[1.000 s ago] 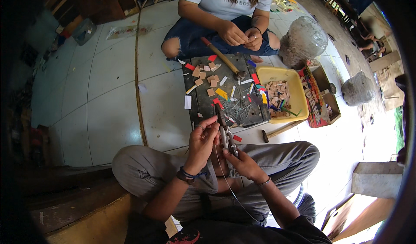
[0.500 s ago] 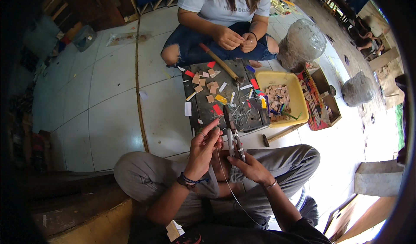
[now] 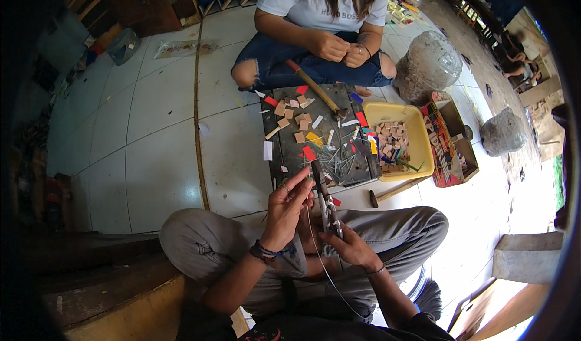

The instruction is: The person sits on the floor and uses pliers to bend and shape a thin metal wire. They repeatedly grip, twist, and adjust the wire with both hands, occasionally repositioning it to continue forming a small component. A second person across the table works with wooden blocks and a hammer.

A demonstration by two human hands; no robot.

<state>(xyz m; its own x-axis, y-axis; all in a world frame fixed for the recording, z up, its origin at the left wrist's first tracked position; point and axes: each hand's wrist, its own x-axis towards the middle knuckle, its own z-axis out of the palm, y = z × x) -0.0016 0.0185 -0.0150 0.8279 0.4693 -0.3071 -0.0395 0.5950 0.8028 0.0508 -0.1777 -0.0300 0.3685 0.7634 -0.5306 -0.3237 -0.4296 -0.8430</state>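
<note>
My left hand (image 3: 284, 211) is closed, thumb and fingers pinching a thin metal wire (image 3: 322, 261) that curves down over my lap toward the lower right. My right hand (image 3: 352, 244) grips a pair of pliers (image 3: 324, 196) with pale-wrapped handles; their dark jaws point away from me, beside my left fingertips. I cannot tell whether the jaws touch the wire. Just beyond both hands is a low black board (image 3: 283, 151), strewn with short cut wires (image 3: 341, 164), small square wooden tiles (image 3: 282, 124) and red, yellow and white scraps.
A hammer (image 3: 314, 89) lies across the board's far part. To its right stand a yellow basin (image 3: 425, 136) of wooden pieces and a printed carton (image 3: 443, 153). Another hammer (image 3: 394, 191) rests on the tiles. Opposite sits a person, hands (image 3: 339, 49) together.
The view has shifted slightly, so the board and basin appear a little further right. The pliers have turned slightly in my right hand; both hands keep their holds.
</note>
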